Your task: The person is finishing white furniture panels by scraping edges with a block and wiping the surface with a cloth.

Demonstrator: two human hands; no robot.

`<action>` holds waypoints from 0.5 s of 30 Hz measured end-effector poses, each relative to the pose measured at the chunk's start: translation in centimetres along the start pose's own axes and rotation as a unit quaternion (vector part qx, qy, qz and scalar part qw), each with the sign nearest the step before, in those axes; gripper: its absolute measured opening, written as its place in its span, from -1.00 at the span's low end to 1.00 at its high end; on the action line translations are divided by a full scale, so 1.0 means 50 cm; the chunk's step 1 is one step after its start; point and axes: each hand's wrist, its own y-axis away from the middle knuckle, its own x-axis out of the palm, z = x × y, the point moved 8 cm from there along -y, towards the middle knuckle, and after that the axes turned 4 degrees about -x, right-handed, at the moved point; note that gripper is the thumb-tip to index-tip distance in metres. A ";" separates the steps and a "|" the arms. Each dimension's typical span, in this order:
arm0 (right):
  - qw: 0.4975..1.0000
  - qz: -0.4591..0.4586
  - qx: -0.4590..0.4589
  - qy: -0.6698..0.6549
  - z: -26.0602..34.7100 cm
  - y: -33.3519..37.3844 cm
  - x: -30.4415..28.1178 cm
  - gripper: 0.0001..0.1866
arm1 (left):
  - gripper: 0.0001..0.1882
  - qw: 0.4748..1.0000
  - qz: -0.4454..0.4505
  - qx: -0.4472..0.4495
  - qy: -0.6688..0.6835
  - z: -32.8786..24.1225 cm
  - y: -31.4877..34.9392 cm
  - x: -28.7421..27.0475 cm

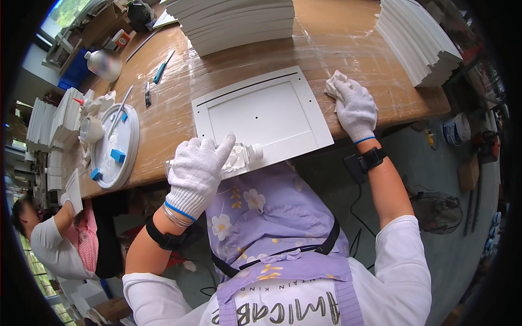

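Note:
A white rectangular panel [277, 117] with a recessed middle, a dark slot along its far edge and several small holes lies flat at the table's front edge. My left hand [194, 171], in a white knit glove, is wrapped round a clear plastic bottle [239, 158]. The bottle lies sideways over the panel's near left part, its white cap pointing right; the glove hides its other end. Just beyond the panel's right edge, my gloved right hand [356, 108] grips a crumpled white cloth [335, 82] against the table.
Tall stacks of white panels [239, 24] stand at the far side and far right [418, 41]. To the left are a round white lid [130, 146] with blue blocks, a teal-handled knife [160, 70] and a white jug [103, 65]. Another person [60, 236] works at far left.

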 end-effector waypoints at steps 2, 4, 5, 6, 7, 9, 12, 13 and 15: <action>1.000 -0.005 0.002 0.005 -0.002 0.000 -0.001 -0.61 | -0.30 0.998 -0.003 -0.030 0.056 0.028 0.026 -0.002; 1.000 -0.007 -0.010 -0.009 0.006 -0.003 -0.006 -0.64 | -0.28 0.991 -0.056 -0.052 0.109 0.080 0.052 0.011; 1.000 -0.008 -0.010 -0.010 0.006 -0.002 -0.004 -0.64 | -0.26 0.977 -0.110 -0.072 0.165 0.111 0.067 0.012; 1.000 -0.004 -0.012 -0.011 0.005 -0.003 -0.001 -0.65 | -0.23 0.964 -0.139 -0.111 0.197 0.143 0.076 0.018; 1.000 -0.002 -0.015 -0.012 0.006 -0.004 0.001 -0.66 | -0.23 0.937 -0.114 -0.216 0.250 0.199 0.092 0.048; 1.000 -0.001 -0.014 -0.019 0.010 -0.004 0.001 -0.68 | -0.22 0.817 -0.161 -0.327 0.448 0.305 0.108 0.094; 1.000 -0.014 -0.015 -0.019 -0.004 0.002 -0.002 -0.73 | -0.19 0.769 -0.252 -0.354 0.470 0.402 0.084 0.111; 0.999 -0.030 -0.024 -0.022 -0.003 0.003 -0.004 -0.75 | -0.19 0.718 -0.319 -0.344 0.514 0.428 0.088 0.117; 0.999 -0.029 -0.025 -0.026 0.004 -0.001 -0.002 -0.76 | -0.18 0.696 -0.335 -0.344 0.534 0.465 0.090 0.167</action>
